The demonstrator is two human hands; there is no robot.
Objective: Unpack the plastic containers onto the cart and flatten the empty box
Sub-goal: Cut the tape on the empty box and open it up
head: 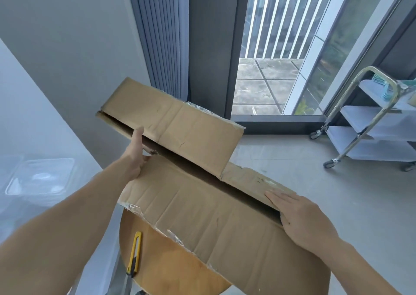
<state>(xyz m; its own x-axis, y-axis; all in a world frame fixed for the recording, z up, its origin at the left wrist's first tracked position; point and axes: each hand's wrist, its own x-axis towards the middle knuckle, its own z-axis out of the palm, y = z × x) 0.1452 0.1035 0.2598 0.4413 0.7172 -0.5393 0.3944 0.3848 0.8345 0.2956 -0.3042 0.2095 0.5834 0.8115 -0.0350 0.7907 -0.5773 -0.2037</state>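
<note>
**Pressing the emptied box flat across the bench**

Finding box [202, 215] lying across round wooden bench [171, 270], nearly collapsed. Running its long axis from upper left, away from the body, down to lower right. Noting a dark slot gaping along that axis, with the near panel lying low and the far flap tilting up at the left end.

Placing left grip [135, 152] at the upper-left end of the slot. Fingers straight and pointing away, touching the raised flap's lower edge, thumb lying at the near panel's edge. Open, curling round nothing.

Placing right grip [304, 220] at the lower-right end. Palm down, fingers straight and together, pressing on the cardboard and bridging the slot. Open too, holding nothing.

Judging the flattening step as in hand. Turning on the raised flap for the coming move: lying straight ahead of the left grip, well apart from the right. Probably calling for a push down and across the long axis, with the right grip pinning the other end. Watching for tipping, the box seeming to overhang the bench at lower right.

Noting yellow knife [134, 253] lying on the bench just beside the box's near-left edge, apart from both grips. Noting clear container [40, 175] sitting on white bench [56, 125] at far left, not on cart [387, 134], which is standing well apart by the window.
</note>
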